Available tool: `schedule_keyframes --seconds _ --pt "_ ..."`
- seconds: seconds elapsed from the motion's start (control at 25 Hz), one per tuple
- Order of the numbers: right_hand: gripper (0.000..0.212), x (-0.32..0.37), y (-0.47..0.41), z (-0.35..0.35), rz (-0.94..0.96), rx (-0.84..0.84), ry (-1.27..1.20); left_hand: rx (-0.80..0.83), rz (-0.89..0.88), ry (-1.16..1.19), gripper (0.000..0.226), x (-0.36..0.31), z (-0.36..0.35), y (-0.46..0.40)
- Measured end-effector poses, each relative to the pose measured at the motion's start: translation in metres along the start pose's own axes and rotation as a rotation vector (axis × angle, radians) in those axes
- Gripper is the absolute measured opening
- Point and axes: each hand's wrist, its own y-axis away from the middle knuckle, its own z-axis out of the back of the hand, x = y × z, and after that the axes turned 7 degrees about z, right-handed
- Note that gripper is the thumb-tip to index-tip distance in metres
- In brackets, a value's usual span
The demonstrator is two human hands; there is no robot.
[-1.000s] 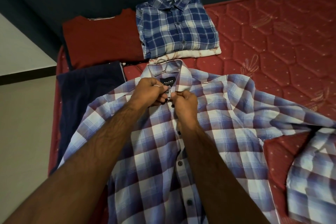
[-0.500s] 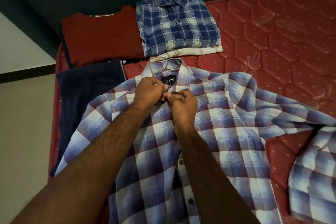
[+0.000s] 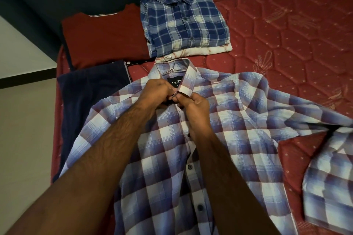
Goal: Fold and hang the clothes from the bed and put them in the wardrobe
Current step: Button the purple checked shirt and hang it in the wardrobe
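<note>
Some of the job looks done. A blue checked shirt (image 3: 184, 21) lies folded on top of a white folded cloth (image 3: 208, 52), just past the collar of the big checked shirt (image 3: 219, 120). A red top (image 3: 105, 38) lies flat beside that pile, on its left. A dark blue garment (image 3: 89, 97) lies to the left of the big checked shirt, partly under its sleeve.

The big checked shirt is the one being worked on now. It lies spread out on the red mattress (image 3: 286, 34), front side up, with a metal hanger (image 3: 172, 66) inside it. The hook pokes out of the collar. The lower buttons look closed. One sleeve is bent over at the far right side of the shirt.

The left hand (image 3: 156, 91) and the right hand (image 3: 194, 105) meet just below the collar. The fingers of both are curled tight and pinch the cloth at the top of the shirt front. I think they are closing the top button, but the button is too hidden to see.

A lot is left. This shirt must be carried to the wardrobe and hung up. The folded things must go there too. No wardrobe is in sight.
</note>
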Motion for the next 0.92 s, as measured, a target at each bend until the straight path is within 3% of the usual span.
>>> schedule_keyframes --seconds 0.2,0.28,0.44,0.64,0.8,0.92 --pt "0.008 0.008 -0.006 -0.002 -0.049 -0.014 0.145 0.051 -0.234 -0.158 0.011 0.017 0.005 0.001" --pt "0.014 0.011 -0.007 -0.005 -0.042 -0.028 0.188 0.071 -0.364 -0.303 0.011 0.026 0.008 0.006" --pt "0.016 0.011 -0.008 -0.005 -0.075 0.007 0.144 -0.074 -0.67 -0.572 0.033 0.036 0.005 0.014" --pt "0.013 0.013 -0.008 -0.002 -0.083 0.029 0.095 -0.134 -0.687 -0.488 0.028 0.039 0.003 0.011" --pt "0.016 0.008 -0.009 -0.002 -0.076 0.033 0.15 -0.242 -0.813 -0.787 0.017 0.034 0.004 0.006" --pt "0.018 0.001 -0.01 -0.004 -0.053 0.035 0.181 -0.257 -0.805 -0.823 0.014 0.035 0.004 0.002"
